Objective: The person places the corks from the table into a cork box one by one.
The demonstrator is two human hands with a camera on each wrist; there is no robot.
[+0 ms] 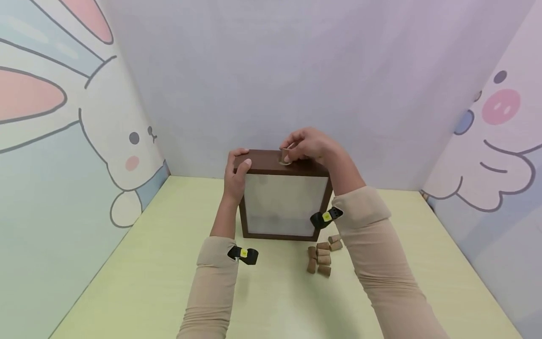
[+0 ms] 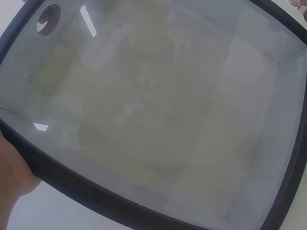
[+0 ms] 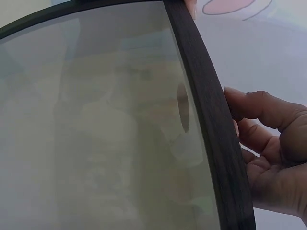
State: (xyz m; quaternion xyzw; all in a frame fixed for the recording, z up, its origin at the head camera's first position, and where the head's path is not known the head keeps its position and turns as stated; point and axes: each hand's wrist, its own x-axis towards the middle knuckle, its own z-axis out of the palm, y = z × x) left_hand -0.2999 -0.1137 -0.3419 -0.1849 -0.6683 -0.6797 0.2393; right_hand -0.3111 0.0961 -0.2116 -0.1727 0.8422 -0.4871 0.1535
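Note:
A dark brown shadow box frame with a clear front stands upright on the table. My left hand grips its top left corner, thumb over the front edge of the top. In the left wrist view, part of that hand shows beside the frame's edge. A round hole in the top side is visible through the clear front. My right hand pinches a cork over this hole between thumb and fingers. Seen from the right wrist, the frame's dark edge hides the cork from view; the fingers are bent there.
Several corks lie on the pale yellow table in front of the frame's right corner, below my right forearm. A plain light wall rises behind the frame. Side panels with cartoon animals flank the table.

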